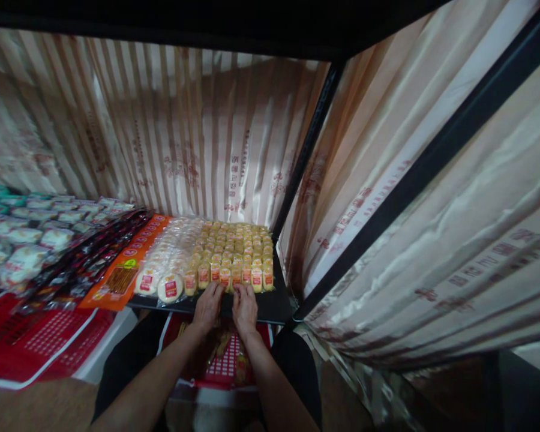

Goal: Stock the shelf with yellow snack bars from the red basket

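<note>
Both hands rest at the front edge of a dark shelf [270, 306]. My left hand [207, 307] and my right hand [245, 308] lie side by side, fingers stretched forward, fingertips touching the front row of small yellow packets with red labels [238, 252]. Neither hand grips a packet. Left of these lie rows of round white packets with red labels [168, 264].
An orange packet stack [126, 270], dark red packets [94, 252] and white-green packets [22, 234] fill the shelf to the left. Red printed bags [36, 342] lie lower left, another [227, 360] below my hands. Striped plastic curtain [198, 138] and a black post [303, 150] enclose the shelf.
</note>
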Demonstrator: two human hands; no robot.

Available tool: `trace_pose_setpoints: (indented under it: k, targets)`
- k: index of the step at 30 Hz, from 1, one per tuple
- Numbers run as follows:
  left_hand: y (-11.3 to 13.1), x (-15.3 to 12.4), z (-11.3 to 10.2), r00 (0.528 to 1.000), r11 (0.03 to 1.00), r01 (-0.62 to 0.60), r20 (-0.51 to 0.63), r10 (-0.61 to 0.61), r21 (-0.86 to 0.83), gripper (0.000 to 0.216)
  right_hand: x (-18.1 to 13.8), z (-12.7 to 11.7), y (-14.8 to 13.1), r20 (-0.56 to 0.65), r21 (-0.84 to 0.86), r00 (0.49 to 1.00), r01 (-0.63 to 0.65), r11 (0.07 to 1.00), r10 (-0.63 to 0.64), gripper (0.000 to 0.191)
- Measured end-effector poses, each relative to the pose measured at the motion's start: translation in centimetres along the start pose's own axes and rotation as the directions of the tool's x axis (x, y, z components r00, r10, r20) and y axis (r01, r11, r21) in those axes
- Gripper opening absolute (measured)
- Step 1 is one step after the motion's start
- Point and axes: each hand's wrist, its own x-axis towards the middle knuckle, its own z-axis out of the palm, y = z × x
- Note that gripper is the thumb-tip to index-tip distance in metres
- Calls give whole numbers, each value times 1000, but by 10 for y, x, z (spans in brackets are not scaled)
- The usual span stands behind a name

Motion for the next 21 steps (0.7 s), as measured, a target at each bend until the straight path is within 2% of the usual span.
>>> trace_pose_setpoints:
  k: [5, 9, 11, 14, 15, 17, 19, 21]
  targets:
    - [-2, -7, -6, 1000, 1000, -24, 7, 24, 14, 31, 2, -6, -3, -56, 125, 998, 27, 992, -20, 25]
    - [1, -28, -14, 998, 998, -56, 7, 56, -35, 30, -7, -14, -5, -55, 194, 998, 25, 981, -14, 24]
    - [3, -44, -16, 995, 994, -82, 56, 86, -70, 28, -20, -17, -4, -28, 245, 998, 66, 967, -61, 21]
    - [3, -69, -11, 969, 992, -62, 231, 85, -106, 24, -48, -15, 2, 79, 266, 989, 98, 959, -123, 21]
    - [2, -75, -7, 950, 992, -28, 305, 64, -122, 24, -57, -12, 5, 115, 256, 986, 87, 963, -119, 21]
    - [-1, -83, 4, 889, 982, 112, 458, -30, -153, 27, -71, -2, 13, 271, 202, 958, 37, 979, -92, 21]
    - [-7, -86, 18, 784, 941, 309, 597, -169, -140, 31, -79, 12, 23, 422, 98, 907, -47, 994, 2, 22]
    - [-13, -86, 34, 673, 889, 449, 689, -271, -89, 30, -82, 26, 34, 487, 22, 870, -101, 995, 78, 20]
